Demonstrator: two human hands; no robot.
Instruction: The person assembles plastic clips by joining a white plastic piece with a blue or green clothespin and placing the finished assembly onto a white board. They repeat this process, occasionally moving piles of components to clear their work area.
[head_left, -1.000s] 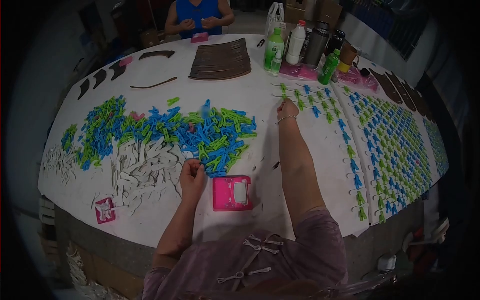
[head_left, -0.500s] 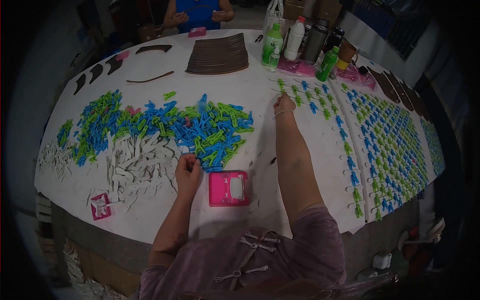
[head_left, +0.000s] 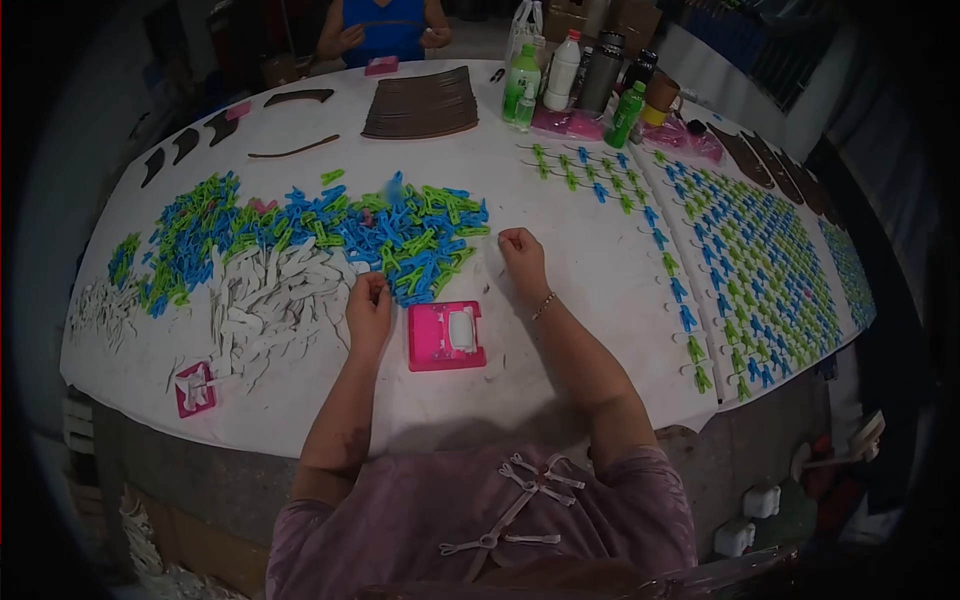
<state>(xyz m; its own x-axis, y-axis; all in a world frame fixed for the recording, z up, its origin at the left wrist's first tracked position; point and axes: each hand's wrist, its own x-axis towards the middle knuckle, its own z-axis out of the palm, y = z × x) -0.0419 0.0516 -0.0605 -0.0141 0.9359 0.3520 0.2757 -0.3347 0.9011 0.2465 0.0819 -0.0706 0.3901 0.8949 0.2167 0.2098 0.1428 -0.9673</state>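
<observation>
My left hand (head_left: 370,312) is closed in a pinch at the right end of a heap of white strips (head_left: 285,300). A small pale piece shows by its fingertips, too small to name. Just above lies a big pile of blue and green clothespins (head_left: 410,240). My right hand (head_left: 523,264) hovers right of that pile, fingers curled together with nothing visible in them. Between my hands sits a pink tray-like block with a white part (head_left: 447,337). Farther right, rows of blue and green clothespins with thin hooks (head_left: 598,172) lie spaced out on the table.
Bottles (head_left: 563,78) and a brown cup (head_left: 661,94) stand at the back right. A stack of brown strips (head_left: 420,104) lies at the far middle. Opposite, a person in blue (head_left: 383,28) holds something thin. A smaller pink block (head_left: 196,390) is at the lower left.
My right hand has drawn back from the clothespin rows, moving left and nearer to me, beside the pile. My left hand stays by the white strips. The whole view has shifted slightly.
</observation>
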